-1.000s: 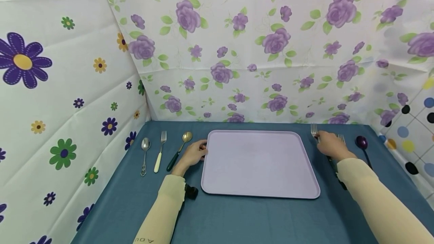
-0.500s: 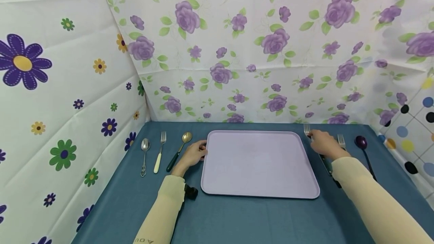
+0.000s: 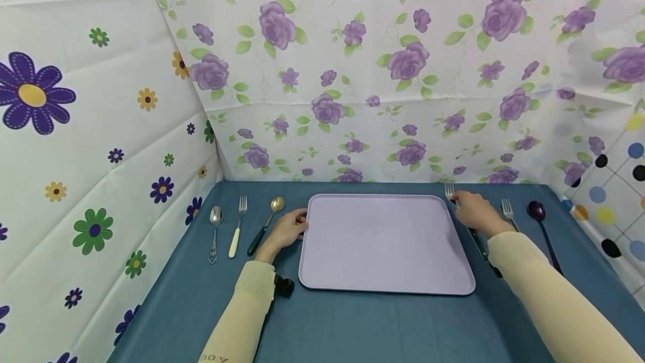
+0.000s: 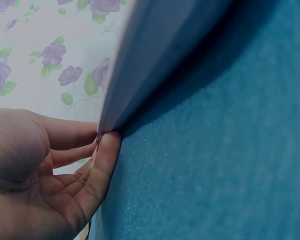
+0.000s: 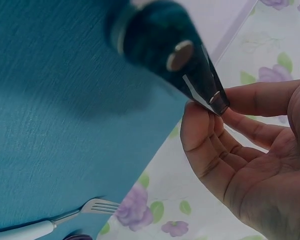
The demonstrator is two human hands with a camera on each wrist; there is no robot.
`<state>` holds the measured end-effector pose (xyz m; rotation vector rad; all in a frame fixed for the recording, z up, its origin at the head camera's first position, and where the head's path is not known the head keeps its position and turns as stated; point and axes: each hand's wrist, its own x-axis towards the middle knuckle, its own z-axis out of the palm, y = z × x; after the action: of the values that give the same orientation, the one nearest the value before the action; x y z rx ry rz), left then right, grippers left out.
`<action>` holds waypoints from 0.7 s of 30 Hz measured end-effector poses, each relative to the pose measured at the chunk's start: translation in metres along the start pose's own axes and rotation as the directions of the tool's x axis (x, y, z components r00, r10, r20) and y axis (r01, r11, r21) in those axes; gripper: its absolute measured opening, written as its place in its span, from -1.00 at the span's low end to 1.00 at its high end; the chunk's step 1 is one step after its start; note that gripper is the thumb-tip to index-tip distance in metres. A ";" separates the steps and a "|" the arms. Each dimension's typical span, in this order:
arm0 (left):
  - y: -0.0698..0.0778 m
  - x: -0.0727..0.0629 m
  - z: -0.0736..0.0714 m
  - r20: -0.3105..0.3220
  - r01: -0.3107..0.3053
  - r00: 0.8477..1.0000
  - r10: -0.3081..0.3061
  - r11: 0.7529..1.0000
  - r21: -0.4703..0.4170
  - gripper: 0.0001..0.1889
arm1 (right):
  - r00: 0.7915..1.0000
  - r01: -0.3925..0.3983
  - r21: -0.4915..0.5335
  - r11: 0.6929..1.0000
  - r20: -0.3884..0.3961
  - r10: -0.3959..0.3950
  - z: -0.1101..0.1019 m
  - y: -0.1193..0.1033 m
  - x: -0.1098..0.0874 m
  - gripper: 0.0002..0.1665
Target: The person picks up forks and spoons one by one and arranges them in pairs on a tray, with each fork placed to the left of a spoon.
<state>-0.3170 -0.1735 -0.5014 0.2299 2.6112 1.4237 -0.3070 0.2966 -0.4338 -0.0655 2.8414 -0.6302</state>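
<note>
Head view evenly bright; wrist views dimmer; handle [image 5: 152, 37] blurred in right one.

Silver spoon [image 3: 216, 215], cream-handled fork [image 3: 235, 239] and green-handled gold spoon [image 3: 277, 204] side by side at left, second fork [image 3: 506, 208] beside dark purple spoon [image 3: 537, 212] at right, blue tablecloth [image 3: 383, 329] beneath, rose-print backdrop [image 3: 373, 71] behind, daisy-print sheet [image 3: 60, 156] at left, dotted sheet [image 3: 617, 200] at right
</note>
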 end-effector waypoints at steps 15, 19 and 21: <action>0.000 -0.001 0.000 -0.005 -0.004 1.000 0.004 1.000 0.004 -0.50 | 0.999 0.049 -0.002 0.999 -0.016 -0.049 0.007 -0.026 0.005 -0.42; -0.001 0.000 0.000 -0.005 -0.007 1.000 0.007 1.000 0.005 -0.50 | 0.998 0.057 0.010 0.998 -0.012 -0.057 0.010 -0.033 0.006 -0.42; -0.002 0.000 0.000 -0.005 -0.010 1.000 0.010 1.000 0.007 -0.50 | 0.999 0.053 0.022 0.998 -0.008 -0.053 0.011 -0.035 0.006 -0.42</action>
<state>-0.3172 -0.1742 -0.5033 0.2412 2.6232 1.4207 -0.3103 0.2596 -0.4302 -0.1356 2.8471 -0.6748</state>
